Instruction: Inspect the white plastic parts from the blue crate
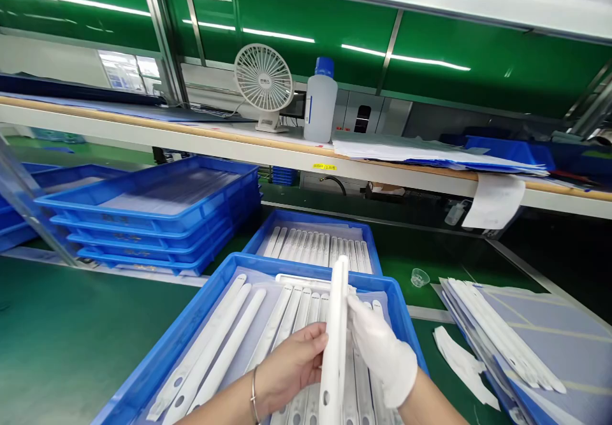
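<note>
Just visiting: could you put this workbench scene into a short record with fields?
Left hand: bare, bangle on wrist, grips the white strip
Right hand: white-gloved, grips the same strip opposite
Strip: long, held upright over the near tray
Near tray: blue, filled with similar strips side by side
Behind: second tray of strips; stack of blue trays at left
Shelf: fan, white bottle

head-worn view, forward-down, close over workbench [71,342]

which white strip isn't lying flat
The white strip held upright between the left hand and the gloved right hand; the rest lie flat.
</note>
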Available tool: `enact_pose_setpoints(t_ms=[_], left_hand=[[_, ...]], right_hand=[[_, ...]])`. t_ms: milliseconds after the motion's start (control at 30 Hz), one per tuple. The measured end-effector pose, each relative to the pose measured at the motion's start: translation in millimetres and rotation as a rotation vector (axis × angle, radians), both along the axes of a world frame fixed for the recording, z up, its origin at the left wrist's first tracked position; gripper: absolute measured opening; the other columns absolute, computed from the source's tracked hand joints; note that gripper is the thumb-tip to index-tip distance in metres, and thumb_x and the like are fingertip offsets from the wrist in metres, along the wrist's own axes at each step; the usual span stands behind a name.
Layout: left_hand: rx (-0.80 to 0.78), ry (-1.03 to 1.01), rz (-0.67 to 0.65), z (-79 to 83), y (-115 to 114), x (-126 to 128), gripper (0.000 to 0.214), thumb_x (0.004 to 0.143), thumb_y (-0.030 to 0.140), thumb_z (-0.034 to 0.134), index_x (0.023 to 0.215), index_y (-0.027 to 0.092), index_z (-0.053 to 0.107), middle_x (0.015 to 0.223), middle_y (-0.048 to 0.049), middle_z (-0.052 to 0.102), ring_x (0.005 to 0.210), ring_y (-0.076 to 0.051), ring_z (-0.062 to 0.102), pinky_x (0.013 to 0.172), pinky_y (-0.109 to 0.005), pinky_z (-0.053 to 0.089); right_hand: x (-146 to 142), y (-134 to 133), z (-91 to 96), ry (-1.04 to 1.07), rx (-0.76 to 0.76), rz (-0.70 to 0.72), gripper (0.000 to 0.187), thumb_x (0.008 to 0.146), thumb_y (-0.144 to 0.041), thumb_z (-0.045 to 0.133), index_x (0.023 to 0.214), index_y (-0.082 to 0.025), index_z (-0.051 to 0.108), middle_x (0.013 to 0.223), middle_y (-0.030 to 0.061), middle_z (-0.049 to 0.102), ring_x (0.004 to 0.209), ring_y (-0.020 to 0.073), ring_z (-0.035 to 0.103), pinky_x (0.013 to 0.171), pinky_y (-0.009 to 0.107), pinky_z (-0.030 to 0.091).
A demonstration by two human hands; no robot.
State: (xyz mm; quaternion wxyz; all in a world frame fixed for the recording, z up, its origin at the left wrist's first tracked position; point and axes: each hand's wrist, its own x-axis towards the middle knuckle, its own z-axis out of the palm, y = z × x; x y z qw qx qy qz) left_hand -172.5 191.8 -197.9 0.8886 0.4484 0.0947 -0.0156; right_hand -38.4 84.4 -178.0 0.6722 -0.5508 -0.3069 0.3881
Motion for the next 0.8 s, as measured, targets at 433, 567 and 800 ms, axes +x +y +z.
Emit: enact_pose_setpoints(t_ms=[433, 567, 800], left_hand=[[0.18, 0.059, 0.09, 5.6, 14.7, -2.2, 0.046, 0.092, 0.04, 0.061, 0.12, 0.005, 0.05, 0.114, -0.0199, 0.059, 0.105, -0.028, 0.059, 0.092, -0.041, 0.048], [0.162, 0.047, 0.164, 7.4, 16.0, -1.9, 0.048, 0.083, 0.041, 0.071, 0.109, 0.007, 0.05, 0.11, -0.0163, 0.059, 0.093, -0.021, 0.059, 0.087, -0.037, 0.049], [-0.035, 0.087, 0.234, 7.3, 19.7, 1.2, 0.05, 0.085, 0.035, 0.071, 0.119, 0.01, 0.044, 0.096, -0.0101, 0.059, 0.083, -0.017, 0.059, 0.071, -0.028, 0.048]], right_hand=[[-5.8, -13.1, -8.5, 0.104, 0.085, 0.109, 0.034, 0.083, -0.041, 0.067, 0.102, -0.013, 0.066, 0.095, 0.0112, 0.06, 0.094, 0.0222, 0.057, 0.086, 0.036, 0.046], [-6.9, -15.9, -6.4, 0.183, 0.156, 0.184, 0.026, 0.095, -0.023, 0.053, 0.117, -0.022, 0.066, 0.114, 0.0088, 0.055, 0.099, 0.0152, 0.055, 0.092, 0.033, 0.043], [-5.7, -18.2, -7.3, 0.218, 0.232, 0.217, 0.028, 0.098, -0.019, 0.048, 0.119, -0.021, 0.066, 0.113, 0.01, 0.054, 0.094, 0.0127, 0.054, 0.089, 0.031, 0.043]])
